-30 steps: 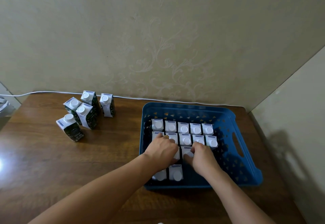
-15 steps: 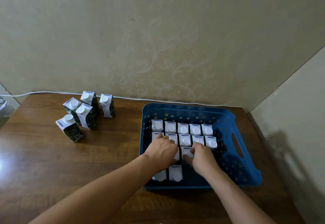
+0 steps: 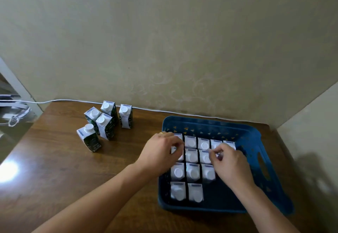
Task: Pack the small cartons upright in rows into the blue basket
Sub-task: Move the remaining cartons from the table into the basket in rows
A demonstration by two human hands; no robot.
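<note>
The blue basket (image 3: 256, 135) is set on the desk (image 3: 54, 168) at the right, close to the wall. Small cartons (image 3: 191, 143) are packed upright in rows inside, white caps up: two full far rows, three in the third row, two in the near row. The left hand (image 3: 161, 152) is held over the far-left cartons, fingers curled; whether anything is grasped can't be told. The right hand (image 3: 228, 161) is held over the 2nd row's right end, fingertips pinched at a carton top; a firm grip can't be confirmed. Five loose cartons (image 3: 108, 121) are grouped upright on the desk, left of the basket & apart from it. A white cable (image 3: 73, 101) is laid along the desk's back edge.
</note>
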